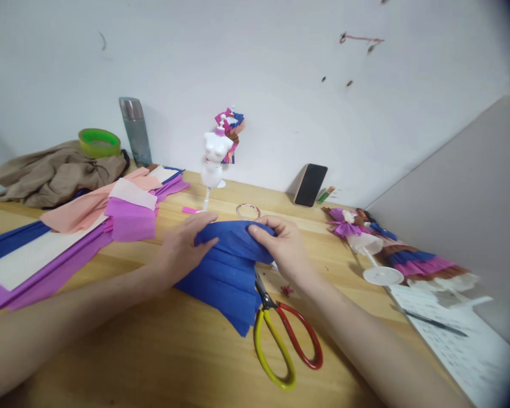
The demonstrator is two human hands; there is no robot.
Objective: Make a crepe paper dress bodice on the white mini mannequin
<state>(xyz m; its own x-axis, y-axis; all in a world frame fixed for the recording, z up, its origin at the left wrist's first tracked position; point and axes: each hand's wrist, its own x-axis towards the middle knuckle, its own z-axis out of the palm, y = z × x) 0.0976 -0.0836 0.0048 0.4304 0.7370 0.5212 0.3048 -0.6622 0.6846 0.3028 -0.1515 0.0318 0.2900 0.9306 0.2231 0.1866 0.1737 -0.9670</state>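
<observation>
A sheet of blue crepe paper [225, 269] with folds across it is held up over the wooden table. My right hand [283, 243] pinches its upper right part, thumb in front and fingers behind. At the upper left edge is my left hand [187, 246], slightly blurred, its thumb over the front of the paper and its fingers along the top edge. Scissors [267, 306] with one yellow and one red handle lie below my right hand, their blades partly hidden by the paper. Beyond the paper stands a small white dress-form mannequin [215, 158].
Strips of purple, white, peach and blue crepe paper [131, 218] lie at left, near brown cloth [59, 170], green tape [99, 143] and a bottle [135, 130]. At right are a phone [310, 185], dressed mannequins [382, 275] and a pen [436, 323] on a printed sheet [459, 357].
</observation>
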